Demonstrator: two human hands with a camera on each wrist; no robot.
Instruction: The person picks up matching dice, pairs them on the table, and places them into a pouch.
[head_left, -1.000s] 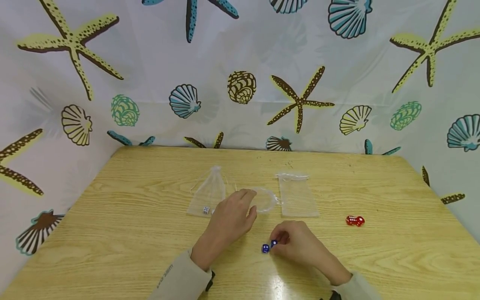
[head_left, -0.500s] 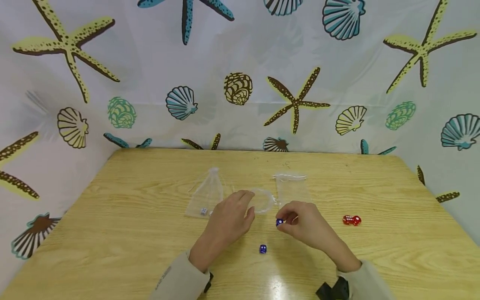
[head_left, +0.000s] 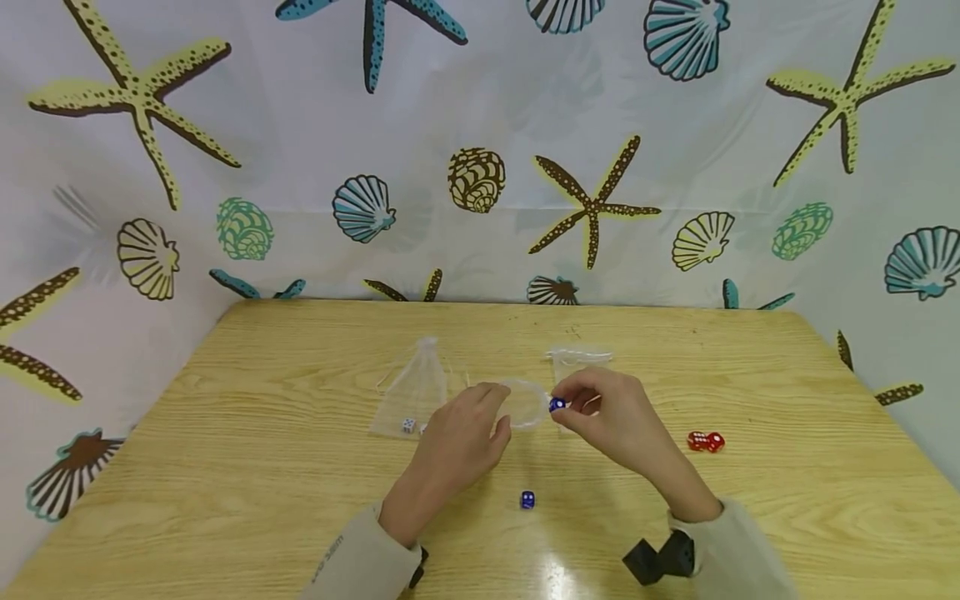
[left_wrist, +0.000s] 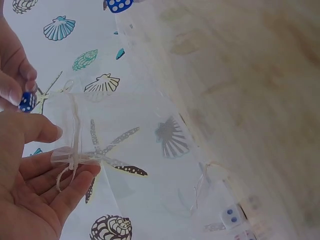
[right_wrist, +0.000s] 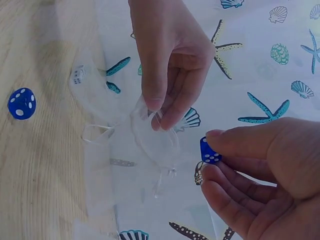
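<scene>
While a white cloth [head_left: 435, 108] printed with starfish and seashells is rising behind and along both sides, a wood-grain desk [head_left: 225, 483] is stretching out in front of the person. Pale sleeves [head_left: 367, 554] are covering both forearms, and black devices [head_left: 660, 558] are sitting at the wrists.

The left hand [head_left: 459, 429] is reaching over the middle of the desk, its thumb and fingers pinching the rim of the middle bag [right_wrist: 159, 150], a sheer drawstring pouch whose mouth is forming a loose ring beside the fingertips. The right hand [head_left: 611, 412] is facing it from the other side, its grip narrow, thumb and fingers pinching a blue die [right_wrist: 210, 151] in the air just beside that ring (die and bag are staying apart in the right wrist view).

Two more sheer drawstring pouches are flanking the middle one: the left bag [head_left: 408, 387] is lying flat, and the right bag [head_left: 581, 358] is resting partly behind the right hand.

Among the smallest things, two red dice [head_left: 706, 442] are lying together toward the right, a second blue die [head_left: 528, 500] is resting nearer the person, and white dice [head_left: 408, 426] are showing through the left bag's lower end, one partly hidden by the left hand.
</scene>
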